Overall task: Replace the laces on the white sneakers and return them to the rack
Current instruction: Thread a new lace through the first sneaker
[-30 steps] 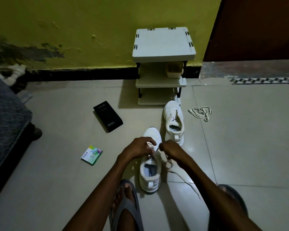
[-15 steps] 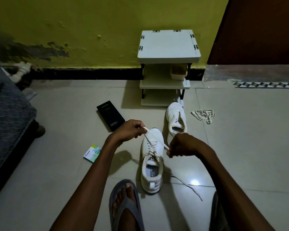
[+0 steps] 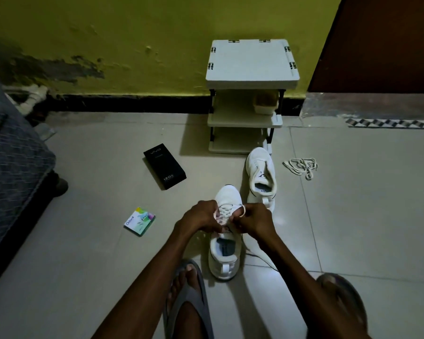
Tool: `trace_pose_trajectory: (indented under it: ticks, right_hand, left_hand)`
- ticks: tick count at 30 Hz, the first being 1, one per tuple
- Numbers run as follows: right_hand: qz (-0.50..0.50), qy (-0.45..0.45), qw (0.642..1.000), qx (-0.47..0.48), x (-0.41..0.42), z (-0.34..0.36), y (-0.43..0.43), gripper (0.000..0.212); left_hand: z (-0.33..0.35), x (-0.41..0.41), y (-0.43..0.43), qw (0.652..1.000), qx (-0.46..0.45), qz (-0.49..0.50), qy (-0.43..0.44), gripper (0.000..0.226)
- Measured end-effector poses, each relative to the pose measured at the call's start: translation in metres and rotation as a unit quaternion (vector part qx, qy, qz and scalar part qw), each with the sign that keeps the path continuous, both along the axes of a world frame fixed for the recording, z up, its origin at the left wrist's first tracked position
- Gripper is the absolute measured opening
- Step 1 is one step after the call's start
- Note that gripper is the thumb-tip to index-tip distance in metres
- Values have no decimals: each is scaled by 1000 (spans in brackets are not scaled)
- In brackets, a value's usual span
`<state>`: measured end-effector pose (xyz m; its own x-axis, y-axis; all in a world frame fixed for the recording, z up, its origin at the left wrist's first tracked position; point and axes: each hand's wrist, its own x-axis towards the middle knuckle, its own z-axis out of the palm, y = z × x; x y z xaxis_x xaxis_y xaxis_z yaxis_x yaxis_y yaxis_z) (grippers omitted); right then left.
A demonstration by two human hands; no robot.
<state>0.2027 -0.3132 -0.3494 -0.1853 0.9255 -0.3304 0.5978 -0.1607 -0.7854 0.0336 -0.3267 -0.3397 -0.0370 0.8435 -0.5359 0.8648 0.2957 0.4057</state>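
you bring both hands back together over the sneaker (image 3: 229, 195); the lace (image 3: 228, 209) is no longer stretched wide. left hand (image 3: 201, 216) and right hand (image 3: 255, 221) each pinch it, fingers curled.

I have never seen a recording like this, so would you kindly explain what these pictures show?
There is no machine: every picture comes from a camera worn on a person's head, looking down at two bare hands. The left hand and right hand both pinch a lace on the near sneaker. On the tiled floor also lie a second sneaker, loose laces, a black box and a small packet. The rack stands against the wall.
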Motion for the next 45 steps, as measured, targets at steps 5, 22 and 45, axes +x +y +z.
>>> trace_pose_trajectory:
  ticks: [5,22,45]
  right_hand:
    - [-29,65,996,-48,2,-2,0,8]
    - [82,-85,982,148,-15,-18,-24,16]
    - [10,-7,981,195,-29,-40,-45,10]
  left_hand:
    - [-6,2,-4,999,22,26,-16,67]
    - [-14,-15,-10,971,45,152,-181,59]
    - [-27,-31,-13,938,4,177,-297,53]
